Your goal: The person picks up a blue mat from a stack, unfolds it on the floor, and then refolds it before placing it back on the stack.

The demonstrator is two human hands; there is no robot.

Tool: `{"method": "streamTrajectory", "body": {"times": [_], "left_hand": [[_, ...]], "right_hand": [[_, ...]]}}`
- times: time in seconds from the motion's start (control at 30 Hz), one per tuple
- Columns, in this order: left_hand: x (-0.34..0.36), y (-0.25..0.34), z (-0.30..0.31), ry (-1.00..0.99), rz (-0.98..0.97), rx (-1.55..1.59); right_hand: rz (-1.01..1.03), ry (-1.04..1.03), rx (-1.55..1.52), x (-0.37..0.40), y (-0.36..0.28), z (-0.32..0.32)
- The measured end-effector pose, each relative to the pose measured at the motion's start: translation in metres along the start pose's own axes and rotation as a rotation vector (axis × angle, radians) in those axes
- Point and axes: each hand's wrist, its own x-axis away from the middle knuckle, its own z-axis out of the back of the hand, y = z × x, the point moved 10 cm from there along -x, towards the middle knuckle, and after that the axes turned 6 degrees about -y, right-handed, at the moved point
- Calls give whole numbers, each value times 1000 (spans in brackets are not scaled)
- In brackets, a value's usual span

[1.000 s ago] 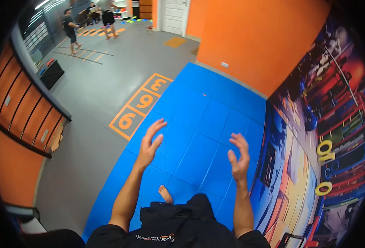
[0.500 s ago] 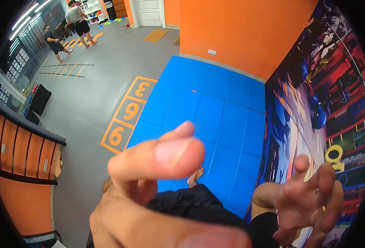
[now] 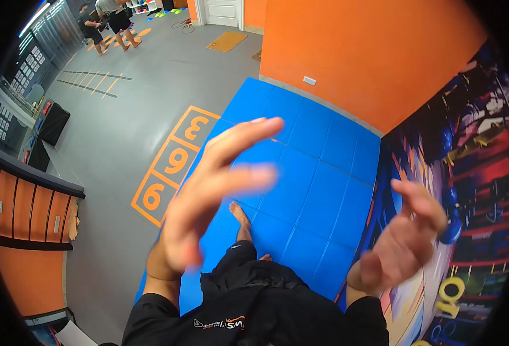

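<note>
Blue mat [image 3: 312, 179], 1, underfoot, between grey floor [image 3: 110, 161] and mural wall [image 3: 479, 184]. Left hand [image 3: 200, 193], raised over it: fingers spread, curved. Right hand [image 3: 404, 245], raised, mural side: fingers bent, parted from thumb. Bare feet [image 3: 240, 214], 2, below. Across the room from here: 2 people [image 3: 118, 23].

Blue mats [image 3: 309, 179] adjoin grey floor [image 3: 110, 150], an orange wall [image 3: 364, 57] and a colourful mural [image 3: 488, 202].

The black shirt [image 3: 292, 317] bears white and orange lettering [image 3: 235, 323]
</note>
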Motion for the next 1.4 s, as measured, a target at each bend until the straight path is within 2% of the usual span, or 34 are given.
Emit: {"method": "streamTrajectory", "body": {"times": [0.03, 0.07, 0.17, 0.2, 0.3, 0.37, 0.4, 0.5, 0.7, 0.9, 1.0, 1.13, 1.23, 1.37, 1.4], "left_hand": [[-5, -37, 23, 29, 26, -24], [-3, -77, 49, 74, 146, -54], [9, -196, 116, 172, 408, -49], [22, -235, 132, 224, 520, -6], [75, -358, 176, 319, 694, -6], [103, -420, 187, 340, 787, -31], [118, -447, 190, 342, 833, -53], [146, -522, 192, 350, 907, -109], [136, -620, 188, 323, 977, -272], [119, -708, 193, 324, 1069, -384], [126, -748, 192, 263, 1129, -410], [159, -824, 206, 150, 1167, -483], [198, -896, 224, 43, 1158, -563], [250, -981, 253, -187, 1245, -698], [265, -1005, 262, -211, 1140, -748]], "right_hand": [[-133, -77, 70, -1, 34, -16], [-263, -150, 143, 0, 68, -31], [-497, -290, 157, 32, 189, -72], [-603, -296, 162, 51, 228, -85], [-823, -337, 127, 135, 325, -123], [-897, -416, 144, 187, 368, -145], [-1009, -408, 113, 205, 384, -153], [-1048, -477, 87, 241, 431, -177], [-1108, -566, 21, 258, 532, -206], [-1425, -542, -360, 303, 668, -248], [-1378, -539, -345, 324, 736, -269], [-1329, -553, -260, 398, 815, -306], [-1408, -564, -217, 493, 867, -351], [-1412, -727, -142, 627, 921, -430], [-1437, -756, -139, 657, 929, -451]]}}
